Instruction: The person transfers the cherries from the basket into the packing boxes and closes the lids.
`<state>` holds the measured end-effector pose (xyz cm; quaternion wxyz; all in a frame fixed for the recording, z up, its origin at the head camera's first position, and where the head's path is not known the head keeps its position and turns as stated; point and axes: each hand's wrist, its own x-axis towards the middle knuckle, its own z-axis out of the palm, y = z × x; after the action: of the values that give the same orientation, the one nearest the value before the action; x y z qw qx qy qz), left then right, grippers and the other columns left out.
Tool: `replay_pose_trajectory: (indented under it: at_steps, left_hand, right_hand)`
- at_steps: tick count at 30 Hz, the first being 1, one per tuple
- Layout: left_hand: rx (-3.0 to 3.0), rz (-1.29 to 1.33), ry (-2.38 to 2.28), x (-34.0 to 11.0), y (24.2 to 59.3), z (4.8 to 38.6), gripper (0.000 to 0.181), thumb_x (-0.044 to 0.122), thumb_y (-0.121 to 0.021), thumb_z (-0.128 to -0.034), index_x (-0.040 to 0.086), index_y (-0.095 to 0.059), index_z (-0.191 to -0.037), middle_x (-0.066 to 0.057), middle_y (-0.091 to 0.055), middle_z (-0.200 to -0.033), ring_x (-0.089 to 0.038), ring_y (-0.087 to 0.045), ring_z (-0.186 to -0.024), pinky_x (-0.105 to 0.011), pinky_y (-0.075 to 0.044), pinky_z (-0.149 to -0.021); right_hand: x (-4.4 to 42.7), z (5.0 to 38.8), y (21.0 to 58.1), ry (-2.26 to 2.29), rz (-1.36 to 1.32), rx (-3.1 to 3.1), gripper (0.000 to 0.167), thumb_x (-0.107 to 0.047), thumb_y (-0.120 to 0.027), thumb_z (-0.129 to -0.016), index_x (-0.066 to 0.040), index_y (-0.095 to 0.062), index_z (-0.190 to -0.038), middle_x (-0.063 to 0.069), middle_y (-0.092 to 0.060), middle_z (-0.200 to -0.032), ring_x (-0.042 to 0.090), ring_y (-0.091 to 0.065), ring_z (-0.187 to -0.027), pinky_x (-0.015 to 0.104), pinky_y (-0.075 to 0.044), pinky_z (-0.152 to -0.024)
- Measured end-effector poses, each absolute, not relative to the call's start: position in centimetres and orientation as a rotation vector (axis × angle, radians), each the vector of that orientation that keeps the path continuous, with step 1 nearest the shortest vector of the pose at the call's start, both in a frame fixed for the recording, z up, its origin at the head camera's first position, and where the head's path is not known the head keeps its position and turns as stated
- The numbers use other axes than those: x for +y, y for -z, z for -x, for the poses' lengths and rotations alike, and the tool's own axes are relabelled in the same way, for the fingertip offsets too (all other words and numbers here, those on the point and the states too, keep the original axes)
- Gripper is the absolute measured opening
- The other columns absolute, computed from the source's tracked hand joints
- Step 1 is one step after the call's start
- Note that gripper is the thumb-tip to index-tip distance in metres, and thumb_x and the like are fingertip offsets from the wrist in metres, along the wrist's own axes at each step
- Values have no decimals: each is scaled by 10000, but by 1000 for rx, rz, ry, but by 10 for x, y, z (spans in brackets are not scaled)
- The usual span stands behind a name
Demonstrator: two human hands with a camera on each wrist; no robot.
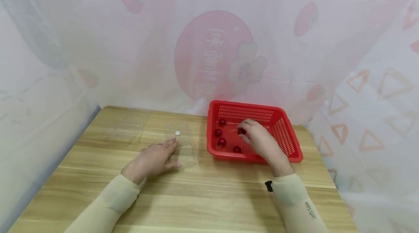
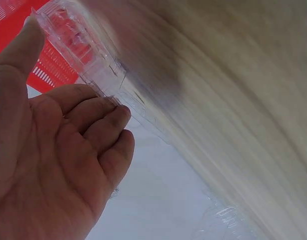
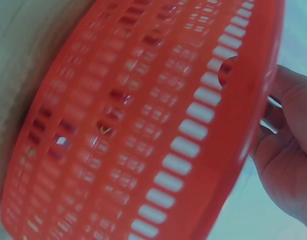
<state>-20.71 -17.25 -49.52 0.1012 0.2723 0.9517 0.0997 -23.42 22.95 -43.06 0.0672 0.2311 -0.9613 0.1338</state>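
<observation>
My right hand (image 1: pixel 258 140) reaches over the front rim into a red plastic basket (image 1: pixel 253 157). Its thumb and fingertips pinch a dark red cherry (image 1: pixel 241 131), whose thin stem points left. Several other cherries (image 1: pixel 222 141) lie on the basket's left side and near its front wall. Left of the basket, a clear plastic box (image 1: pixel 186 149) with a small white sticker (image 1: pixel 178 133) rests on the table. My left hand (image 1: pixel 157 156) lies against its near left side, fingers fairly straight and thumb apart. In the right wrist view, the basket wall hides the right fingertips.
Another clear plastic piece (image 1: pixel 126 125) lies at the table's back left, hard to make out. The wooden table (image 1: pixel 183 200) backs onto a printed cloth (image 1: pixel 150 44). Cloth also hangs on both sides. The basket stands close to the back cloth.
</observation>
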Motion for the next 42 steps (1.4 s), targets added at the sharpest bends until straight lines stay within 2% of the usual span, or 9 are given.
replay_pose_trajectory:
  at_steps: [15,19,22,26,29,38,42]
  left_hand:
    - [2819,-779,-343,-171,496,199,948,592,-751,-1120,-58,-474,-1751,-274,-435,-1862,-499,-501,-1703,-681,-471,-1373]
    - [2815,-777,-350,-169,495,199,954,599,-751,-1116,-52,-471,-1755,-269,-429,-1867,-494,-498,-1707,-685,-474,-1370]
    - [2809,-768,-361,-170,494,199,961,597,-757,-1112,-51,-466,-1758,-268,-421,-1871,-495,-491,-1711,-689,-468,-1371]
    - [2812,-758,-370,-169,494,199,961,587,-768,-1109,-55,-467,-1756,-271,-430,-1865,-496,-495,-1708,-691,-471,-1368]
    - [2816,-745,-385,-168,495,199,952,576,-770,-1113,-52,-464,-1759,-265,-434,-1865,-491,-499,-1707,-688,-472,-1369]
    - [2834,-764,-391,-168,497,198,934,571,-776,-1114,-48,-484,-1750,-257,-467,-1850,-505,-549,-1666,-692,-507,-1335]
    - [2827,-760,-400,-168,497,200,946,581,-780,-1107,-45,-482,-1752,-250,-461,-1854,-504,-549,-1665,-702,-518,-1320]
  right_hand:
    - [173,208,427,-523,-762,-2758,341,-108,-880,-1067,-57,-832,-1400,127,-800,-1408,339,-758,-1349,501,-669,-1186]
    - [158,205,430,-532,-839,-2725,314,-114,-860,-1085,-55,-835,-1393,136,-805,-1408,353,-759,-1352,522,-617,-1267]
    - [146,204,432,-502,-906,-2702,292,-104,-856,-1087,-48,-838,-1372,134,-807,-1394,347,-769,-1309,493,-633,-1242]
    - [129,202,434,-429,-986,-2671,259,-83,-862,-1078,-39,-843,-1332,122,-813,-1352,317,-780,-1242,422,-689,-1117]
    - [116,202,436,-378,-1034,-2666,232,-85,-846,-1091,-45,-848,-1320,108,-824,-1329,302,-788,-1232,401,-694,-1103]
    - [79,204,452,47,-1115,-2717,185,-137,-792,-1137,-149,-870,-1304,8,-826,-1321,196,-780,-1242,271,-672,-1107]
    - [66,201,460,290,-1107,-2710,228,-128,-779,-1133,-212,-871,-1324,-33,-824,-1360,164,-774,-1248,243,-693,-1044]
